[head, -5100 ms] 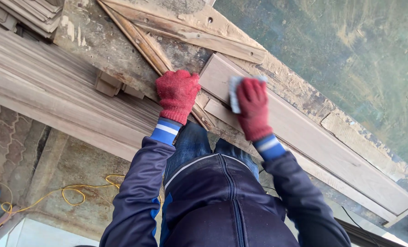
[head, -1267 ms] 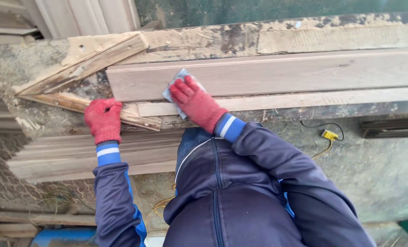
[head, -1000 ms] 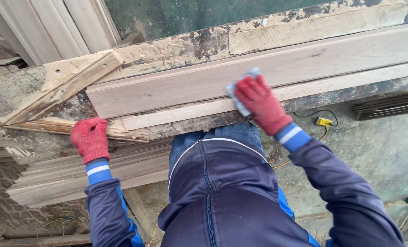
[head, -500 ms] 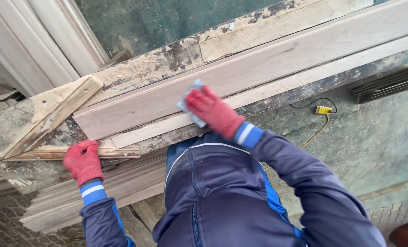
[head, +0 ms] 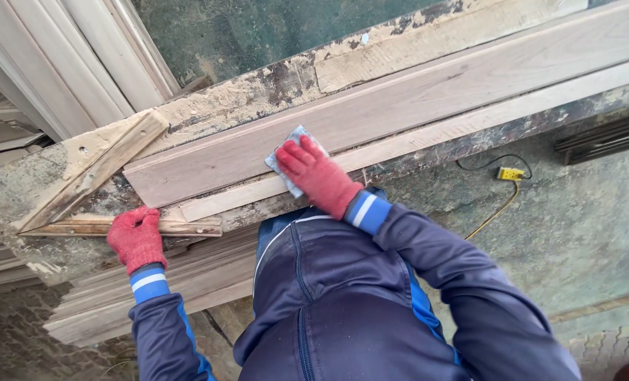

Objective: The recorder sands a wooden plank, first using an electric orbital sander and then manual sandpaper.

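Both my hands wear red knit gloves. My right hand (head: 316, 175) presses a grey sheet of sandpaper (head: 286, 156) flat onto a long pale wooden board (head: 427, 99), near the board's left end. The board lies lengthwise on a rough, dust-covered workbench (head: 25, 176). A thinner wooden strip (head: 470, 123) runs along the board's near edge. My left hand (head: 136, 238) rests closed on the bench's front edge, beside a short scrap batten (head: 180, 227). It holds nothing that I can see.
A stack of moulded wooden planks (head: 187, 275) sits under the bench's front. Pale door-frame mouldings (head: 60, 63) lean at the upper left. A yellow plug and cable (head: 508, 174) lie on the concrete floor at the right. Angled battens (head: 96, 169) are fixed on the bench's left.
My right hand slid the sandpaper back left along the board after a stroke to the right. My left hand stayed on the bench edge. The view shifted slightly.
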